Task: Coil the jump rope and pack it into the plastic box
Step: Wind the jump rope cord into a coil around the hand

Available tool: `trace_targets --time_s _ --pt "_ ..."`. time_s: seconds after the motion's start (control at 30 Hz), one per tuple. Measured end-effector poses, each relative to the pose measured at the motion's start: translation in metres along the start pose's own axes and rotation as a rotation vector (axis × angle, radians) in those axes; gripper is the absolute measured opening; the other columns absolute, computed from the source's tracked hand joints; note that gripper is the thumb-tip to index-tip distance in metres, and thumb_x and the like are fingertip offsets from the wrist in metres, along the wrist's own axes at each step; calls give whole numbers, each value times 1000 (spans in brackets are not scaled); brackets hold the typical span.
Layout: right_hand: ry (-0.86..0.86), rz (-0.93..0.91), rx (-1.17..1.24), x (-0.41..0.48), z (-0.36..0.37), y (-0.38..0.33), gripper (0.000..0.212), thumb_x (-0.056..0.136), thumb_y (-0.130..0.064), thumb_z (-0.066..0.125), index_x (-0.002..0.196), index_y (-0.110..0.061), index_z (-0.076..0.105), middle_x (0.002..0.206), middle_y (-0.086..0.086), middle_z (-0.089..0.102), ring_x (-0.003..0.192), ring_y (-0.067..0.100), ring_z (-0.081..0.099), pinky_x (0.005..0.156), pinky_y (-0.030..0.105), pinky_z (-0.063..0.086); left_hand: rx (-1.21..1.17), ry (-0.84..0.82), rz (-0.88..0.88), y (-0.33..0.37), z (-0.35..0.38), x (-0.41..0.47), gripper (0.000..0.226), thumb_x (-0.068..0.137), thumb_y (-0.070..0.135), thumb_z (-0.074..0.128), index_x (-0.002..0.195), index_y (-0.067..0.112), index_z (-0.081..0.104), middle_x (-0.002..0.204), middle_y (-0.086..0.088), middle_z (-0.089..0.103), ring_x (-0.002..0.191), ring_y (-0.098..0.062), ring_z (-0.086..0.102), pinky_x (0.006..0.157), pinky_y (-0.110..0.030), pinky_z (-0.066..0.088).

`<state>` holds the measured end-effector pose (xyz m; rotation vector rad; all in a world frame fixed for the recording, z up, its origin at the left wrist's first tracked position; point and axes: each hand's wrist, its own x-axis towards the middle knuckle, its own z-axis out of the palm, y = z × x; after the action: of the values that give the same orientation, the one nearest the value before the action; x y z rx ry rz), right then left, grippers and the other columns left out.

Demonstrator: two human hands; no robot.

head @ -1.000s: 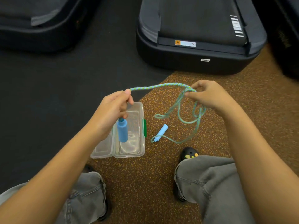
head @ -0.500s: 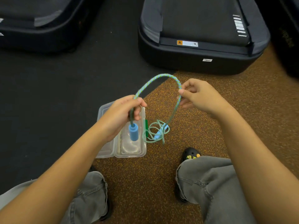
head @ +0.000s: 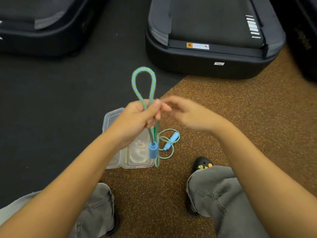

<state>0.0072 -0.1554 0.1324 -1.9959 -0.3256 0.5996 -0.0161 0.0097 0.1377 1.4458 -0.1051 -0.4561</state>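
Observation:
My left hand point(head: 137, 117) grips the green-and-blue jump rope point(head: 151, 86), pinching two strands so a narrow loop stands up above the fist. One blue handle point(head: 153, 150) hangs below that hand over the clear plastic box point(head: 109, 121), which lies open on the floor. My right hand point(head: 185, 114) is blurred and touches the left hand's fingertips at the rope; its grip is unclear. The other blue handle point(head: 171, 140) lies on the brown floor to the right of the box, with loose rope curled around it.
A dark treadmill base point(head: 214, 64) stands just beyond the hands, another dark machine point(head: 42, 40) at the far left. My knees in grey trousers point(head: 214, 194) and a black shoe point(head: 202, 164) are close below the box. Floor is black mat on the left, brown speckled on the right.
My hands have come together. The wide arch of rope between them has closed into a tall narrow loop held by the left hand. The trailing rope stays on the floor.

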Motion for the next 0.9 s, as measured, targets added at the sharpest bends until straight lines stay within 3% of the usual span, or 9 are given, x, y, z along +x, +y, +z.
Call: trace_targets --time_s 0.07,0.13,0.2,0.27,0.43,0.57,0.7,0.83,0.9 --pt "-300 0 -368 1 11 8 41 91 -11 48 132 -17 45 132 2 54 111 11 55 97 29 46 -192 0 24 10 -5 1 31 86 29 44 77 15 71 55 9 48 43 -1 31 45 -11 30" --pt "-449 48 -542 -1 22 12 35 93 -22 49 127 -20 50 127 -1 57 108 13 54 97 31 42 -291 17 65 19 -11 2 37 89 30 40 75 15 71 55 8 48 41 -1 32 43 -11 29" --pt "-426 75 -591 -2 25 12 26 93 -23 47 117 -18 58 111 -1 64 93 14 58 85 31 46 -345 80 99 25 -21 2 43 95 28 34 76 15 69 54 9 46 40 -1 31 42 -11 27" --pt "-344 106 -589 -1 19 12 24 94 -22 47 110 -13 61 88 -8 62 71 7 51 66 21 41 -385 175 111 29 -33 3 43 98 28 31 76 14 65 52 10 43 38 -2 29 41 -11 26" --pt "-169 120 -449 0 4 14 21 93 -24 48 76 -21 59 71 -10 63 46 -8 48 48 6 36 -347 303 82 27 -56 6 44 98 30 35 76 17 70 56 9 50 41 -2 33 42 -12 30" --pt "-85 126 -261 1 3 12 23 95 -23 44 91 -9 63 66 -2 63 58 10 62 59 14 47 -127 280 -87 14 -45 6 34 99 28 34 96 13 64 79 4 58 47 -2 39 47 -11 33" --pt "118 128 -203 0 -4 5 26 95 -30 43 104 -12 60 69 -4 59 62 10 60 61 21 47 40 224 -214 4 -24 3 32 99 28 34 105 15 62 101 -1 57 55 -4 35 49 -13 31" --pt "320 130 -367 3 -3 14 59 86 -38 56 137 -24 30 126 7 47 115 20 48 98 38 42 -29 160 -229 8 -17 1 33 98 30 36 108 15 63 109 -1 58 56 -5 31 48 -12 33" --pt "283 58 -379 2 3 11 70 82 -36 63 140 -26 25 135 8 39 126 21 40 106 43 36 -81 133 -215 11 -16 1 32 98 28 38 108 15 65 111 -1 60 55 -5 32 47 -12 34"
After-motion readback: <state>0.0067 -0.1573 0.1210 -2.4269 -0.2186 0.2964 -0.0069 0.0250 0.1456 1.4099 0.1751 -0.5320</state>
